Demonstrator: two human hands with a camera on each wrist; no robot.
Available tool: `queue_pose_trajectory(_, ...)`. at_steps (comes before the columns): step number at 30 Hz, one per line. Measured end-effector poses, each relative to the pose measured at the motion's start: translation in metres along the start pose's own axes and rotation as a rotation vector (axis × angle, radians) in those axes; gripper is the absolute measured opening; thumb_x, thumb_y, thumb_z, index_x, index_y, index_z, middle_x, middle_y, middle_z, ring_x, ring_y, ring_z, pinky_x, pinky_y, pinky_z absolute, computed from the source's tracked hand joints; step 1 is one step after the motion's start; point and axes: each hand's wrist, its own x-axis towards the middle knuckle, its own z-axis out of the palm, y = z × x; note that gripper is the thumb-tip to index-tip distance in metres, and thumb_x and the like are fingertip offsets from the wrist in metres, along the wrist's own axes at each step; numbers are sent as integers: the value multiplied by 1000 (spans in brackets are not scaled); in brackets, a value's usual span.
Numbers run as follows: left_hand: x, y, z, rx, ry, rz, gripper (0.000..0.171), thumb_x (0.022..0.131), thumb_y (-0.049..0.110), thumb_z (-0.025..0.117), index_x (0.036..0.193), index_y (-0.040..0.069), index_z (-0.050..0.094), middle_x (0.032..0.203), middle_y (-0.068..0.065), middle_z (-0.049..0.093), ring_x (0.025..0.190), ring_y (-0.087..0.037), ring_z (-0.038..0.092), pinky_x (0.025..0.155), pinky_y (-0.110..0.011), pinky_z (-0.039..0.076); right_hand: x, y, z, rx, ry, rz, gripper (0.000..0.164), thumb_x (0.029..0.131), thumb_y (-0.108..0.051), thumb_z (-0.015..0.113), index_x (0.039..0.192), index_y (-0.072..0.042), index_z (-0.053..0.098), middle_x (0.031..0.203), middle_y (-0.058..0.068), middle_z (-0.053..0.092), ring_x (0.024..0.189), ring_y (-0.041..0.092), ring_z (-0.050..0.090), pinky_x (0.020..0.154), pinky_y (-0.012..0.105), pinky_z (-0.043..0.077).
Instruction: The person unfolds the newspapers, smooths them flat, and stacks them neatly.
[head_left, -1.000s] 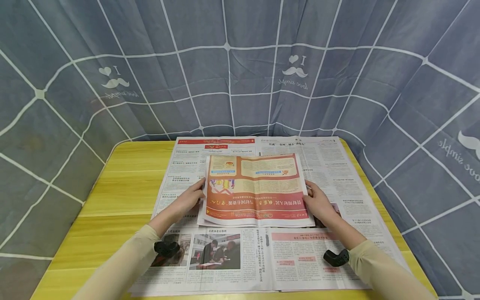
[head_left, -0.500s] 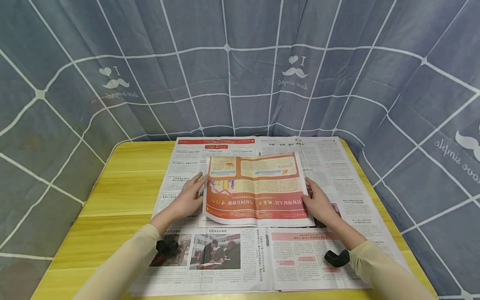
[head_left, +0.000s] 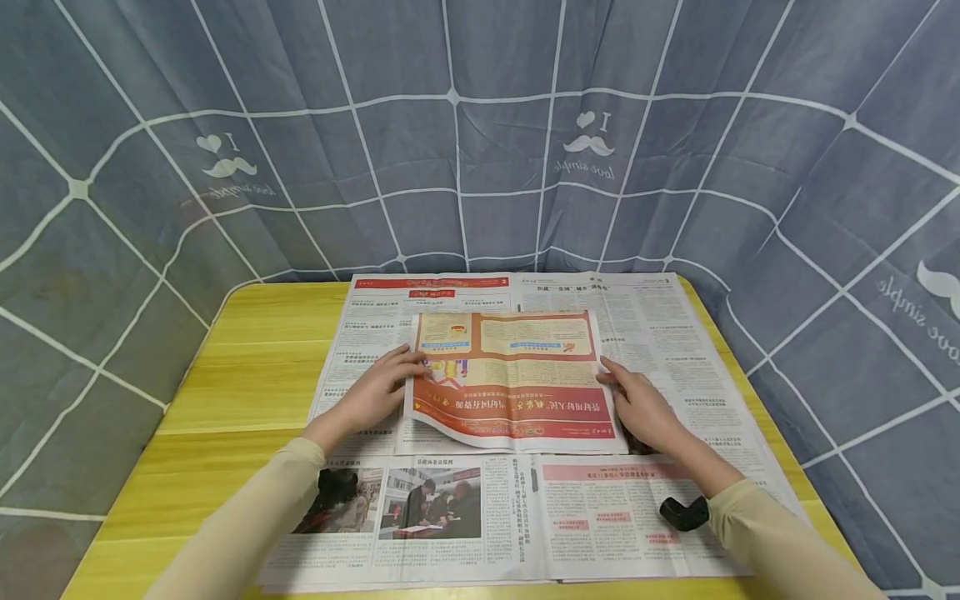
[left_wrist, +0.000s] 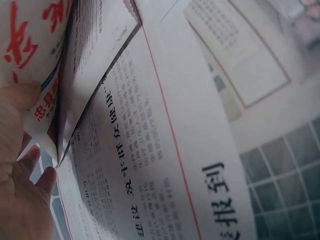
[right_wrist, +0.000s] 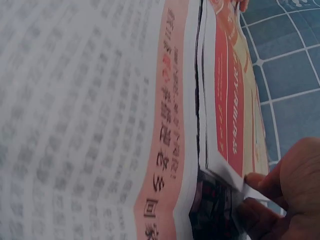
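A folded newspaper (head_left: 517, 379), red and cream on its top page, lies on larger spread newspapers (head_left: 697, 367). My left hand (head_left: 375, 390) pinches the left edge of its top sheet, and the near left corner curls up off the layers below. In the left wrist view, the thumb (left_wrist: 22, 95) lies on the lifted page with red characters, fingers behind it. At the opposite edge, my right hand (head_left: 641, 404) pinches the sheet between thumb and finger. The right wrist view shows that side of the red page (right_wrist: 232, 100) raised at the fingertips.
The spread newspapers cover the middle and right of a yellow wood-grain table (head_left: 225, 375). A grey curtain (head_left: 495, 150) with white lines surrounds the back and sides. Black wrist devices (head_left: 684, 512) sit at both sleeves.
My left hand opened off the left edge, then came back to pinch the top sheet, whose near left corner now curls up. The right hand shifted its fingers along the right edge.
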Motion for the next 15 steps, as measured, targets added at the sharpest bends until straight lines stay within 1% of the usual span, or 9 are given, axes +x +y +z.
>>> queue_pose_trajectory(2,1,0,0,-36,4,-14,27,106,16,58,130,17,71,157,-9,46,153,-35,21,120,-57,19,-1,2,-2,-14,-24,-7,54,107,-3,41,161,-4,31,141,16,61,134,43,47,102,58,42)
queue_pose_trajectory(6,4,0,0,-102,23,-61,27,107,14,54,127,19,71,155,-6,49,153,-32,23,120,-56,21,-1,8,-6,-20,-60,-40,57,107,0,41,162,-7,29,143,14,60,135,43,46,104,59,41)
queue_pose_trajectory(10,7,2,0,-174,49,-93,24,108,17,53,123,21,72,151,-5,52,151,-31,28,120,-54,22,0,16,-10,-6,-95,-75,62,106,2,43,164,-11,26,144,9,60,139,41,42,107,59,38)
queue_pose_trajectory(13,9,3,0,-246,70,-97,22,108,22,54,120,22,73,149,-5,54,149,-30,33,120,-54,25,0,21,-12,-19,-105,-103,66,105,1,47,165,-15,24,145,5,59,139,38,43,103,55,41)
queue_pose_trajectory(15,9,5,-1,-292,82,-91,23,109,24,53,122,21,73,147,-6,55,146,-29,38,118,-53,28,0,24,-12,-28,-102,-126,68,105,0,50,165,-15,24,146,4,58,135,37,46,96,52,44)
